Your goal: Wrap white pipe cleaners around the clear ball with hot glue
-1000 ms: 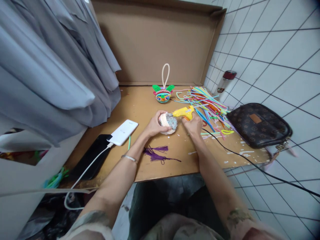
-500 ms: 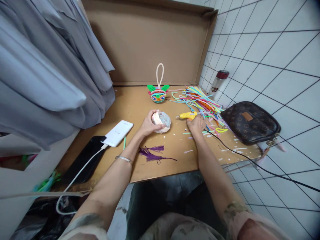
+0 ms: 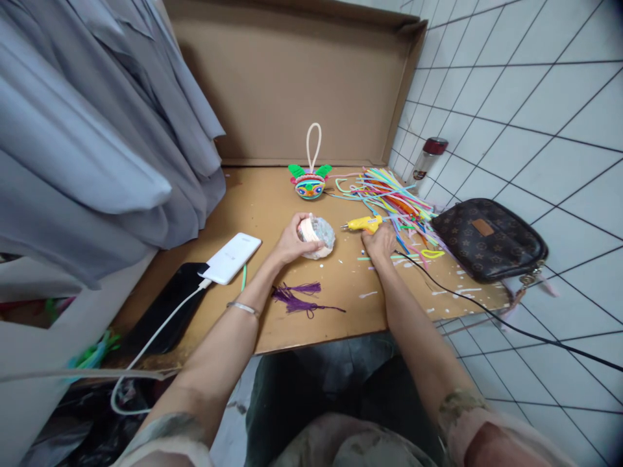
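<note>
My left hand (image 3: 294,241) is closed round a round, pale piece (image 3: 321,235) with a whitish-grey face and a cream band on its side. In my right hand (image 3: 380,241) is a yellow glue gun (image 3: 364,224), its metal nozzle pointing left at the round piece with a small gap between them. Purple tassels (image 3: 304,300) lie on the table in front of the left hand. Behind the round piece sits a colourful animal-head ornament (image 3: 309,185) with green ears and a cream hanging loop.
A heap of coloured fuzzy stems (image 3: 389,194) lies beyond the right hand, beside a brown patterned bag (image 3: 491,240) and a red-capped bottle (image 3: 428,159). A white power bank (image 3: 234,258) with a cable overlaps a black phone (image 3: 163,311) at left. The gun's black cord (image 3: 467,301) runs off right.
Almost nothing differs. The whole view has shifted very slightly, and the round piece appears turned a little in my left hand. The glue gun stays in my right hand.
</note>
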`<state>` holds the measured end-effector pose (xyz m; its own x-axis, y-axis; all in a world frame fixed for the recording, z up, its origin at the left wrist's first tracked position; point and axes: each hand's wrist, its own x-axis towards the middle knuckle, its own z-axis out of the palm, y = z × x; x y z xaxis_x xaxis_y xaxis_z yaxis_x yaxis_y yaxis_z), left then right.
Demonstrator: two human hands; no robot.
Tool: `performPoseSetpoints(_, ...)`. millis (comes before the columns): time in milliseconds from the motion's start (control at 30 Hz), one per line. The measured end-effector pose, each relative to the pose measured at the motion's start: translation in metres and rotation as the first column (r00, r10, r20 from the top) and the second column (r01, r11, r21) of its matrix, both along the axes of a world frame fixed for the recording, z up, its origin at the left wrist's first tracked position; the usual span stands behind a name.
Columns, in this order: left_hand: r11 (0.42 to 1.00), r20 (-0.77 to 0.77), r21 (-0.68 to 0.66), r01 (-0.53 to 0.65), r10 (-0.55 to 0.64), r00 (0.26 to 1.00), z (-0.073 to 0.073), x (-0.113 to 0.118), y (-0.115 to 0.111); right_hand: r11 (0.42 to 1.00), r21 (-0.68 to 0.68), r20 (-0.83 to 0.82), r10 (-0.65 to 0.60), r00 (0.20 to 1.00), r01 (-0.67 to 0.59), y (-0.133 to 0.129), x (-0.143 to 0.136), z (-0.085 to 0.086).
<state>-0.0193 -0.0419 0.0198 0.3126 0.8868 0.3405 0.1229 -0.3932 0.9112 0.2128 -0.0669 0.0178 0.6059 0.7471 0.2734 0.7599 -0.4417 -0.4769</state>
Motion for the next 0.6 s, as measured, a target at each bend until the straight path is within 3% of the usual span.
performPoseSetpoints(133,1.000,-0.016,0.000,-0.009,0.009,1.000,0.001,0.000,0.000,0.998,0.044,-0.002,-0.050,0.999,0.050,0.000,0.007,0.001)
performPoseSetpoints(267,1.000,-0.030,0.005,-0.015,0.015,0.999,0.002,0.000,-0.002,0.997,0.001,0.000,-0.082,0.997,0.082,-0.001,0.009,0.001)
performPoseSetpoints(400,1.000,-0.034,0.005,-0.013,0.013,0.999,0.005,0.001,-0.004,0.995,0.031,0.076,-0.094,0.993,0.092,-0.003,0.007,0.002)
performPoseSetpoints(500,1.000,-0.058,0.004,-0.013,0.013,0.998,0.008,0.002,-0.007,0.970,0.239,0.155,0.000,0.988,-0.038,-0.007,0.000,0.003)
performPoseSetpoints(600,1.000,-0.081,0.028,-0.012,0.015,0.997,0.008,0.003,-0.009,0.828,0.465,0.234,0.227,0.945,-0.314,-0.012,-0.018,0.003)
